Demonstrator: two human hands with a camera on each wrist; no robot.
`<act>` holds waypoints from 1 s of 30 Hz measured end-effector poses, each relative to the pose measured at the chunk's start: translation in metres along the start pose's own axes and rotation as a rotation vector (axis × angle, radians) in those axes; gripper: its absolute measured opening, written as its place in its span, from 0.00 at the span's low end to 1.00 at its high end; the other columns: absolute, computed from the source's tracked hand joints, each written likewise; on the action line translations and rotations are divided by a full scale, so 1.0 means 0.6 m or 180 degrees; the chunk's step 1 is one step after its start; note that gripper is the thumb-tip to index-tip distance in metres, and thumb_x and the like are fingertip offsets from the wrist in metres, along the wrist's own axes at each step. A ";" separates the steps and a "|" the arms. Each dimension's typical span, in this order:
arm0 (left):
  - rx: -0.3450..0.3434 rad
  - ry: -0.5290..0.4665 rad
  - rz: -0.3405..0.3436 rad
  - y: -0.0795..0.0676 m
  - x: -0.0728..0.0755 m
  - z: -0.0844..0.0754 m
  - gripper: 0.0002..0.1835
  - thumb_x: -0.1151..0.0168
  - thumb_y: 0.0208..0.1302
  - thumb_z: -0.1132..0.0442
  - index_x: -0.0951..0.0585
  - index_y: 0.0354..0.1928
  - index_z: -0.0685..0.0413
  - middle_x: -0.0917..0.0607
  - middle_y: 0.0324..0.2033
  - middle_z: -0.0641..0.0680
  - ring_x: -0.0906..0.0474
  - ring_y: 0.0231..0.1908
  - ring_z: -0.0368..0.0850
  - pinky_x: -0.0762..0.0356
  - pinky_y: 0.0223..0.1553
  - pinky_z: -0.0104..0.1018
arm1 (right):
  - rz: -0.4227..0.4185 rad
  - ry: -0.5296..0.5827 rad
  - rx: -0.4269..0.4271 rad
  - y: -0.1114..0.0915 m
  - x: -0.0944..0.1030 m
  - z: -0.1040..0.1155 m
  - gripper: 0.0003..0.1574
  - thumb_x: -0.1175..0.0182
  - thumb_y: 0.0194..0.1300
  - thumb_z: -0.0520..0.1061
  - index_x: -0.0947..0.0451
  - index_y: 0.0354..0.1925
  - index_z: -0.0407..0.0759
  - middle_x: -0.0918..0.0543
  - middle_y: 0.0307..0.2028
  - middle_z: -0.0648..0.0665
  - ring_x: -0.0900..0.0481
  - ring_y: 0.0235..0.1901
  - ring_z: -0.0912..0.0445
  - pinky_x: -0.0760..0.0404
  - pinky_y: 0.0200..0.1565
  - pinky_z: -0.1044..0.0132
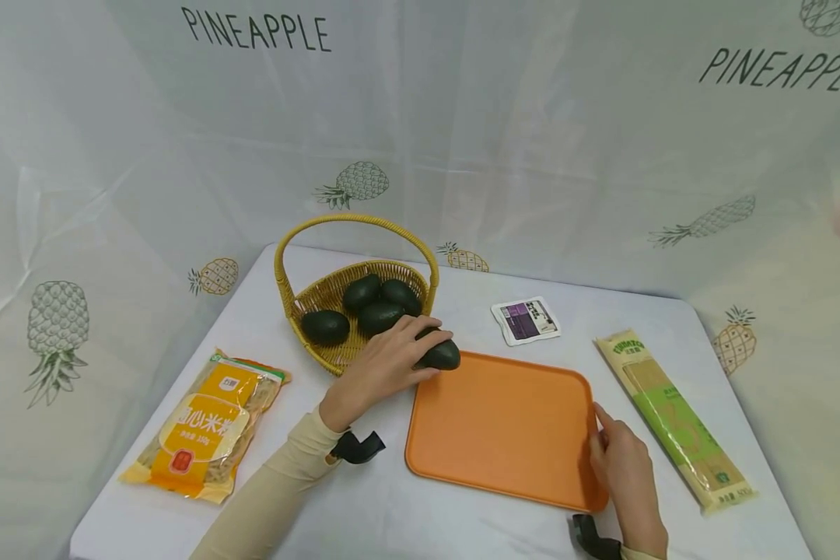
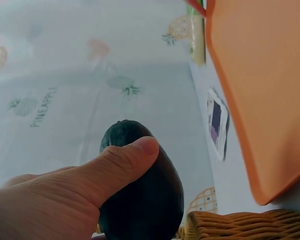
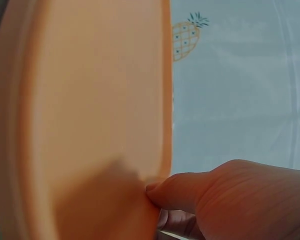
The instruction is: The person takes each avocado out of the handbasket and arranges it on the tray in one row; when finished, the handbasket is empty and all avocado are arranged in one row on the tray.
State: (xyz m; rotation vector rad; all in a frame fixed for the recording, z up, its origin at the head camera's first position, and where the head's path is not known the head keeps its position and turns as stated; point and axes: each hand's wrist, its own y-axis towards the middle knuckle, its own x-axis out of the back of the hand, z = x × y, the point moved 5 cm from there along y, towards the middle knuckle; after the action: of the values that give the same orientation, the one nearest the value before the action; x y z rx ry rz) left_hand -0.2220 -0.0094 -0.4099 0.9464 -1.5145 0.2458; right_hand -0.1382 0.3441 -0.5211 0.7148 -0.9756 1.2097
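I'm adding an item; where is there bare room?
Free: the middle of the orange tray; the table between basket and white packet. Crowded: the basket, holding avocados; the tray's back left corner, by the avocado in the left hand; its right edge, in the right hand.

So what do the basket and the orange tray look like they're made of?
The basket looks like wicker, or a plastic imitation, with a ridged finish, going by its woven strands. The tray is probably plastic, smooth and fairly matte, judging by its even color and rounded, molded-looking corners.
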 end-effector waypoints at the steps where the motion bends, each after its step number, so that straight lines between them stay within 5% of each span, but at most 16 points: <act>1: -0.0001 0.0006 0.0007 0.001 -0.001 -0.001 0.30 0.22 0.65 0.50 0.18 0.67 0.46 0.18 0.65 0.55 0.19 0.61 0.53 0.11 0.49 0.44 | 0.0005 0.0003 0.0002 0.000 0.000 0.000 0.32 0.41 0.73 0.33 0.29 0.72 0.26 0.24 0.28 0.38 0.28 0.27 0.49 0.32 0.29 0.63; 15: -0.0156 0.0057 0.0023 0.006 -0.010 -0.011 0.31 0.22 0.64 0.50 0.18 0.68 0.46 0.18 0.66 0.54 0.22 0.65 0.52 0.12 0.55 0.43 | 0.0037 0.0030 -0.0008 0.001 -0.002 -0.003 0.32 0.42 0.74 0.33 0.30 0.73 0.26 0.24 0.28 0.38 0.29 0.26 0.50 0.33 0.27 0.65; 30: -0.0109 0.0196 0.0033 0.015 -0.024 -0.024 0.31 0.22 0.64 0.44 0.17 0.66 0.43 0.18 0.57 0.53 0.21 0.54 0.49 0.12 0.37 0.38 | 0.0037 0.0060 -0.0071 0.001 -0.003 -0.003 0.32 0.42 0.75 0.34 0.30 0.74 0.27 0.24 0.29 0.38 0.28 0.27 0.50 0.33 0.27 0.65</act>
State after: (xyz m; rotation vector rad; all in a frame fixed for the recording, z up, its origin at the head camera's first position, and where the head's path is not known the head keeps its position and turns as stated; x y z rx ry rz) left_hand -0.2188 0.0115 -0.4165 0.8964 -1.4631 0.2535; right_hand -0.1387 0.3451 -0.5237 0.6798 -0.9775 1.2120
